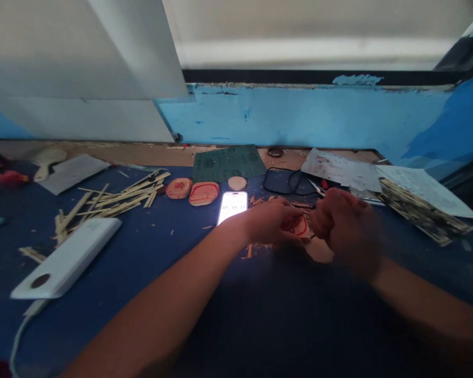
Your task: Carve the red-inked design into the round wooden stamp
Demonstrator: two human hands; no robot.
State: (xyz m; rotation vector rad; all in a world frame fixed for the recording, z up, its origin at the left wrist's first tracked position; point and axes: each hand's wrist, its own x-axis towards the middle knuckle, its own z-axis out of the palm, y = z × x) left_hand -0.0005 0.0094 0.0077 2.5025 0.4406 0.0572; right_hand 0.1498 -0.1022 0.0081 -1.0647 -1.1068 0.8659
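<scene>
My left hand (274,223) is closed on a small wooden piece marked with red lines (298,226), pressed down over the blue table. My right hand (345,226) is a fist just to its right, smeared by motion. A thin dark tip pokes from under this fist toward the marked piece; the rest of that tool is hidden in the fingers. Below the fist lies a plain pale wooden disc (321,251). Wood shavings (250,251) are scattered around my left hand. Beyond that hand, a phone (232,203) with a lit timer screen lies flat.
Two red-marked wooden pieces (204,193) and a plain disc (237,183) lie behind the phone. Thin wooden sticks (130,195) and a white power bank (69,257) with a cable are at left. Green sandpaper (228,163), a black cord (278,190) and a stick bundle (421,210) lie farther back.
</scene>
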